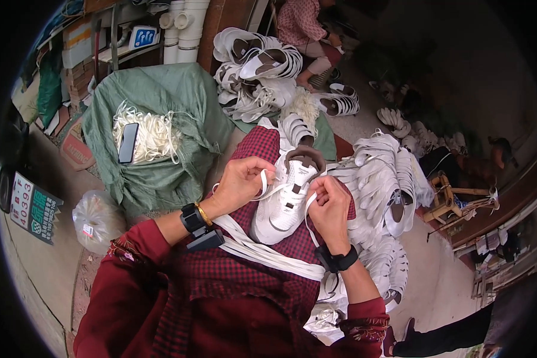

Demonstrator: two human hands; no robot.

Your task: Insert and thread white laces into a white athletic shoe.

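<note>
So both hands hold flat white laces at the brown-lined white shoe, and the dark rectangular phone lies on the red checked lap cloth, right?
Wrong place for the dark rectangular phone: the head view shows it on the pile of pale laces atop the green fabric sack. The left hand and right hand do hold flat white laces at the brown-lined white shoe.

The right hand [331,207] hides part of a white lace [307,222] as the edge crops a seated co-worker [299,25] at 12 o'clock and dark-trousered legs [447,336] at 4.
</note>
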